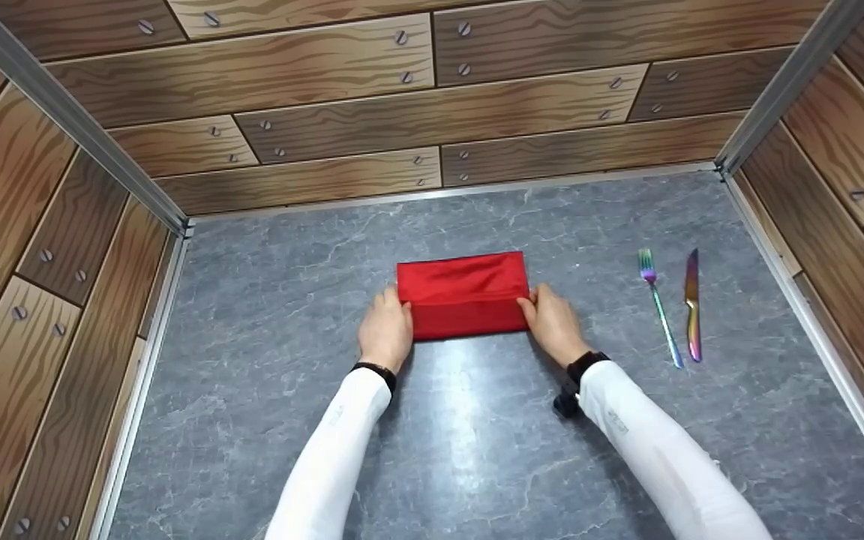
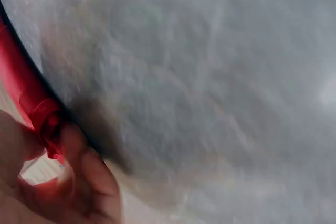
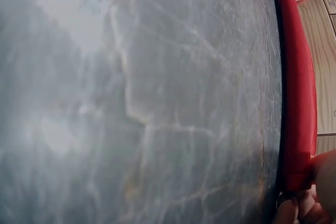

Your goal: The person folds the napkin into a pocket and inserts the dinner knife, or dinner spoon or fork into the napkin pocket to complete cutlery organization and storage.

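Observation:
A folded red cloth [image 1: 466, 296] lies on the grey marbled surface, with a fold line running across its middle. My left hand [image 1: 387, 326] pinches the cloth's left edge between thumb and fingers. At the opposite edge, my right hand [image 1: 554, 322] pinches the cloth the same way. The left wrist view shows the rolled end of the red cloth [image 2: 44, 111] between the thumb and fingers of my left hand [image 2: 68, 182]. In the right wrist view the red cloth [image 3: 298, 93] appears as a long thick fold, its near end in my right hand [image 3: 310, 203].
To the right of the cloth lie a rainbow-coloured fork [image 1: 657, 300] and a matching knife [image 1: 693, 307], side by side. Wood-patterned panels [image 1: 342, 112] stand at the back and both sides, with metal rails [image 1: 132, 360] along their lower edges.

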`<state>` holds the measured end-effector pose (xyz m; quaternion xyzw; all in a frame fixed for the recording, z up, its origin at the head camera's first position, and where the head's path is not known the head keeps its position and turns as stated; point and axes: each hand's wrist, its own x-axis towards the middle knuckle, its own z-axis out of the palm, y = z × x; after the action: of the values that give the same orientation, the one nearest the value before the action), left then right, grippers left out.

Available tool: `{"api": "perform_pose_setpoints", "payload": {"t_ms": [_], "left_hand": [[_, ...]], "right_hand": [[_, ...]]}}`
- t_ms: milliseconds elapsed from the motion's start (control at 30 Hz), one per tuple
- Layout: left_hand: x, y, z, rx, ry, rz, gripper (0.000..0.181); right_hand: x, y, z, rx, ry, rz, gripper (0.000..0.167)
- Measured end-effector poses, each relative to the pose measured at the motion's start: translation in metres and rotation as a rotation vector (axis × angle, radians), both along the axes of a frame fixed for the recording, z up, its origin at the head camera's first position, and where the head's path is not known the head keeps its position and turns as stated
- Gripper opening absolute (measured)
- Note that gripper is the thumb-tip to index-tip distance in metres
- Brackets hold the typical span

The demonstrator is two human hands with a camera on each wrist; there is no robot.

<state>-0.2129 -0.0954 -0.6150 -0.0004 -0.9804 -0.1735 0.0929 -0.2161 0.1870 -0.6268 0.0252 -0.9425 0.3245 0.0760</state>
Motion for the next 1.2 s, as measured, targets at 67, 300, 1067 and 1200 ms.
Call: {"api": "perform_pose_setpoints", "payload": {"t_ms": [67, 300, 1067, 1200], "left_hand": [[-0.001, 0.001, 0.002, -0.059, 0.074, -0.127, 0.041], [0.004, 0.008, -0.009, -0.273, 0.012, -0.587, 0.058], [0.001, 0.015, -0.031, -0.316, -0.227, -0.442, 0.065], [-0.001, 0.017, -0.031, -0.342, -0.257, -0.429, 0.066]], "right_hand": [[0.001, 0.001, -0.001, -0.005, 0.015, 0.004, 0.022], [0.000, 0.002, 0.000, -0.017, 0.006, 0.001, 0.022], [-0.003, 0.003, 0.004, -0.026, -0.058, 0.015, 0.021], [-0.005, 0.006, 0.008, -0.069, -0.121, 0.020, 0.024]]}}
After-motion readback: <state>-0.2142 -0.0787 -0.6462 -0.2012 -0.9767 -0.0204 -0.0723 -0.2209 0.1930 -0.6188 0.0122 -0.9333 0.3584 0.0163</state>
